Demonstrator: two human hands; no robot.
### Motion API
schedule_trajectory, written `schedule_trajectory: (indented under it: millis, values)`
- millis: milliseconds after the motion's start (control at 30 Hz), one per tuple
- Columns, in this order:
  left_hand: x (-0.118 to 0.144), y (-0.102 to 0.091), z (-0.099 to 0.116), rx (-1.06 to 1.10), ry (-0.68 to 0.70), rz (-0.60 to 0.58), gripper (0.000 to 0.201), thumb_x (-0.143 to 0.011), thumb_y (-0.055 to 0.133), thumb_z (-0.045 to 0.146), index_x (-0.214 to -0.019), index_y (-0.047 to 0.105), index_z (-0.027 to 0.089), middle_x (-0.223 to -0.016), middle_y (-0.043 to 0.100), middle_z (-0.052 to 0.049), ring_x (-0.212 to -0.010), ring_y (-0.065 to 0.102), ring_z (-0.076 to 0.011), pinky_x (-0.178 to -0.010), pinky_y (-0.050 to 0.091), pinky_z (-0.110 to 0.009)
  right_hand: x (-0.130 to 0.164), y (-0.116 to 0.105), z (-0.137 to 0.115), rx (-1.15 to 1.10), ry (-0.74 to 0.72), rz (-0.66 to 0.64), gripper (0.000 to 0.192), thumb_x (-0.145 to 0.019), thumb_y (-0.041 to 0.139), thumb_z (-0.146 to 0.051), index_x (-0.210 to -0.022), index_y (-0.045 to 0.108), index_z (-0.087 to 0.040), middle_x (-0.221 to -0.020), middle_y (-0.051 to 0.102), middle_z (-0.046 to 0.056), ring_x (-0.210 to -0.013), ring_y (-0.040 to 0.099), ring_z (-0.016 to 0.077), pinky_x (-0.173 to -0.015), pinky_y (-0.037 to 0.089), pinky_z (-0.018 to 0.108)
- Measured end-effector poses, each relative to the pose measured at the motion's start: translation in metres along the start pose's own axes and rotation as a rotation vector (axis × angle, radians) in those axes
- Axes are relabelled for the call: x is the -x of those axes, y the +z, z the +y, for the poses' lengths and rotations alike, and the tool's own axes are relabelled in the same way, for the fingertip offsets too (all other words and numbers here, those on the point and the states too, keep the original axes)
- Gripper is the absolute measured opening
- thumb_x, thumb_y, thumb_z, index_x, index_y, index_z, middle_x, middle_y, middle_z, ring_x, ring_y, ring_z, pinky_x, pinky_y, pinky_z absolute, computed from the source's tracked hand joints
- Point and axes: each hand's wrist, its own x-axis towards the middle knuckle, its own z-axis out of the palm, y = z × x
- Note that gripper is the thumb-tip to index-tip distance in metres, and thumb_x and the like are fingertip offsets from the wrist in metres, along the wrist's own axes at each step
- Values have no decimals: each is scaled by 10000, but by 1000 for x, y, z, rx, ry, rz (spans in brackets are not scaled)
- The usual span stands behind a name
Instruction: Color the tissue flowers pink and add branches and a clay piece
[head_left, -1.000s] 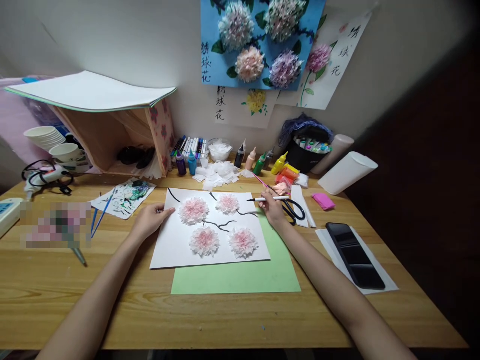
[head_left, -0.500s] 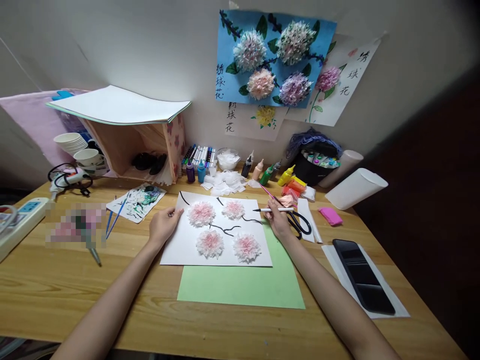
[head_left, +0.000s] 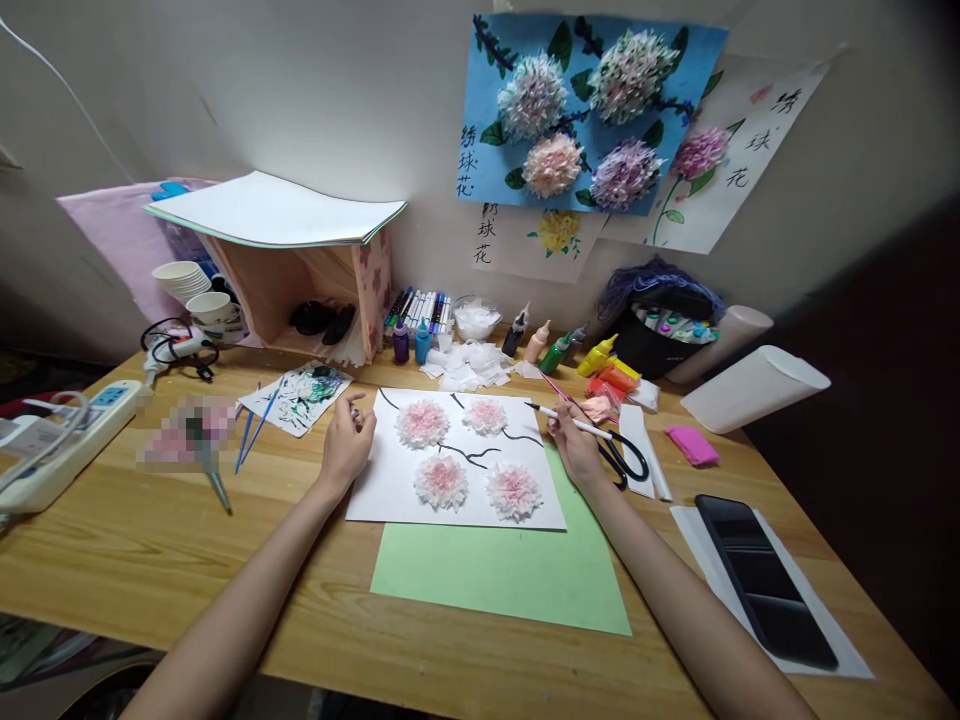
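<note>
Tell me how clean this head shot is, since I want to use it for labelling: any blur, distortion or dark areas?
Head view: the white sheet with its paper flowers, the left hand and the right hand holding a brush are sharp and evenly lit; the right edge falls into dark vignette; table edges bow from wide-angle distortion; one patch left of the sheet is pixelated.

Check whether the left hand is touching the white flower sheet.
Touching. The head view shows the left hand resting on the left edge of the white sheet, no gap visible.
</note>
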Motion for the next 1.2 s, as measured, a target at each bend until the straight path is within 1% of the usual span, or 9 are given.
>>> schedule_trajectory:
  millis: [100, 233, 367, 467, 600, 800, 933, 1067, 1200]
  values:
    - [4, 2, 3, 60, 172, 0, 335, -890, 313, 253, -1184, 435, 149, -1121, 527, -113, -1013, 521, -200, -904, 396, -333, 1, 2, -3, 20, 0, -7, 290, -670, 732, -455, -771, 579, -231, -669, 538, -37, -580, 499, 91, -530, 442, 203]
    - [12, 4, 12, 82, 279, -137, 362, -936, 245, 253, -1234, 416, 140, -1028, 567, -103, -970, 529, -183, -918, 397, -348, 5, 7, -17, 52, -11, -79, 233, -727, 674, -382, -896, 651, -224, -845, 608, 14, -737, 553, 120, -641, 469, 223]
    - [24, 2, 27, 266, 288, -335, 343, -936, 335, 294, -1258, 389, 186, -1032, 645, -78, -852, 606, -145, -844, 459, -320, 20, 24, -42, 98, -105, -229, 212, -824, 551, -389, -923, 650, -229, -892, 604, 36, -798, 559, 153, -705, 467, 271]
    - [33, 2, 36, 487, 231, -438, 243, -890, 468, 325, -1089, 481, 185, -1029, 682, -86, -809, 665, -151, -785, 510, -309, 39, 45, -59, 183, -155, -321, 197, -857, 524, -391, -924, 630, -239, -861, 599, 36, -770, 566, 173, -728, 470, 315]
    - [41, 1, 42, 618, 159, -462, 179, -826, 584, 318, -929, 547, 176, -987, 699, -81, -857, 686, -181, -782, 538, -307, 63, 73, -71, 327, -149, -523, 211, -874, 516, -404, -918, 627, -230, -850, 599, 51, -792, 580, 194, -756, 487, 341]
    - [43, -4, 46, 609, 186, -473, 164, -813, 607, 311, -923, 587, 192, -914, 691, -49, -876, 679, -186, -793, 537, -302, 70, 96, -70, 337, -92, -653, 213, -890, 495, -403, -936, 614, -233, -909, 591, 51, -843, 592, 185, -791, 497, 331]
    - [44, -10, 48, 538, 273, -511, 172, -848, 563, 328, -951, 588, 193, -888, 678, -44, -850, 658, -171, -778, 509, -290, 69, 105, -73, 374, -36, -741, 235, -903, 474, -407, -949, 616, -226, -924, 590, 50, -875, 584, 181, -824, 483, 328]
    - [43, -19, 51, 412, 363, -565, 165, -901, 463, 330, -904, 549, 190, -791, 634, -19, -721, 590, -131, -676, 440, -248, 65, 112, -75, 402, -3, -841, 252, -929, 430, -398, -955, 603, -215, -867, 577, 41, -840, 574, 172, -803, 465, 327]
    - [43, -32, 57, 398, 343, -634, 155, -913, 412, 307, -820, 474, 199, -721, 580, -2, -683, 537, -124, -665, 398, -243, 61, 115, -78, 428, -26, -940, 267, -952, 372, -398, -951, 567, -215, -865, 576, 48, -846, 560, 173, -809, 451, 338]
